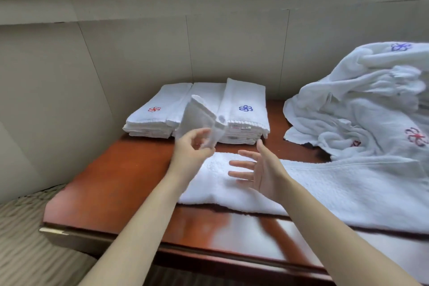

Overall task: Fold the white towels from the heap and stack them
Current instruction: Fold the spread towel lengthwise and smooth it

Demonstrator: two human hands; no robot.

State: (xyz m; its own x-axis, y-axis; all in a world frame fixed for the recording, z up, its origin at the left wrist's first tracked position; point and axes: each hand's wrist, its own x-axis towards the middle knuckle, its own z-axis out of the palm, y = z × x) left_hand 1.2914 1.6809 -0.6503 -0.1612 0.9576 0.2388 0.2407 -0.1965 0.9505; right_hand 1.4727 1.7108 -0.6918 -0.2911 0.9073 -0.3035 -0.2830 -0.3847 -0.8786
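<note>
— Stacks?
— Three folded stacks (242, 97) at the back of the table (104, 181), one heap (359, 104) on the right.
— Hands?
— Left hand (188, 148) pinches the lifted end of one towel (313, 183); right hand (260, 169) hovers above it, fingers spread.

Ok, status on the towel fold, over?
Left hand pinching a raised white towel end; right hand open above the spread towel. Folded stacks behind, heap right. Nothing blocking the fold.
</note>
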